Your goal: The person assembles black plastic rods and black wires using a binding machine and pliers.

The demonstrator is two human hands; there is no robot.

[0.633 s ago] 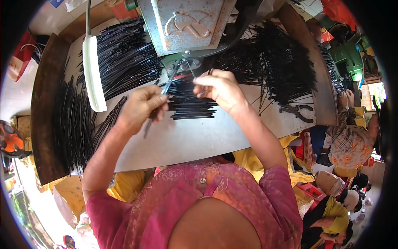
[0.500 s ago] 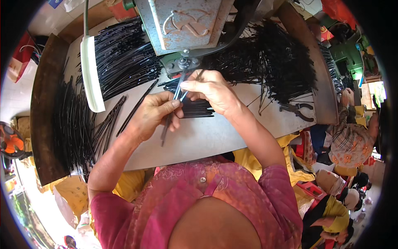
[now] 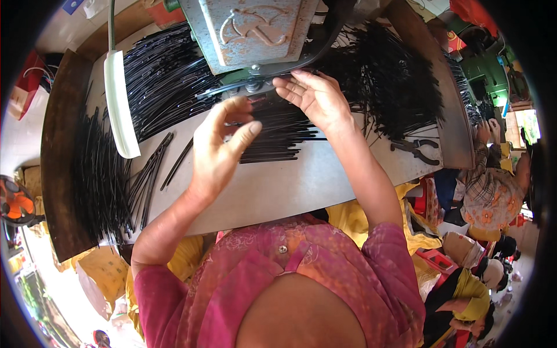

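Observation:
Below the front of a grey-blue cast machine [image 3: 255, 35], a thin shiny rod [image 3: 217, 90] lies slanted across the small metal tooling. Its left end points free to the left. My left hand [image 3: 217, 145] is just below that rod, fingers bent and thumb apart, holding nothing I can see. My right hand [image 3: 319, 101] reaches to the right side of the tooling with its fingers stretched out, the tips at the dark curved machine arm [image 3: 301, 61]. Under and between my hands, a bundle of thin black rods [image 3: 272, 136] lies on the pale tabletop [image 3: 267, 191].
Black rods [image 3: 168, 75] are heaped at the back left, more [image 3: 101, 180] along the left edge, and a tangled pile [image 3: 394, 81] at the right. Pliers [image 3: 416, 151] lie near the right edge. A white lamp [image 3: 120, 104] hangs at left. A co-worker [image 3: 493, 197] sits at far right.
My hands have parted: the left moved left off the rods, the right moved up to the machine. The shiny rod, upright between my fingers before, now lies across the tooling.

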